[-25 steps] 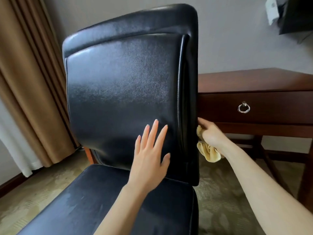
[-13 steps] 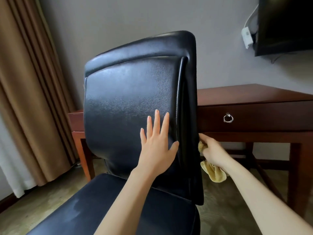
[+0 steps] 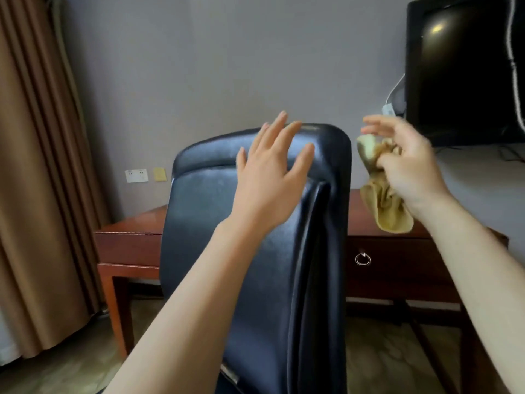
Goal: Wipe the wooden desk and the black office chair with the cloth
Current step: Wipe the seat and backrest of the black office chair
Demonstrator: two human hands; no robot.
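The black office chair (image 3: 227, 265) fills the middle of the view, its backrest facing me. My left hand (image 3: 270, 177) is spread with straight fingers at the top of the backrest, and I cannot tell whether it touches. To the right of the chair's upper corner, my right hand (image 3: 409, 169) holds the yellow cloth (image 3: 383, 206), which hangs bunched below the palm; its forefingers are stretched out. The wooden desk (image 3: 130, 223) stands behind the chair, against the wall.
A drawer with a ring pull (image 3: 362, 258) faces me on the desk front. A black screen (image 3: 460, 72) hangs on the wall at the upper right. Brown curtains (image 3: 37, 166) cover the left side. Wall sockets (image 3: 137, 175) sit low on the wall. Patterned carpet lies below.
Both hands have risen from the lower backrest to its top. The right hand with the cloth moved up from the chair's side edge to beside the upper corner. My view has tilted upward.
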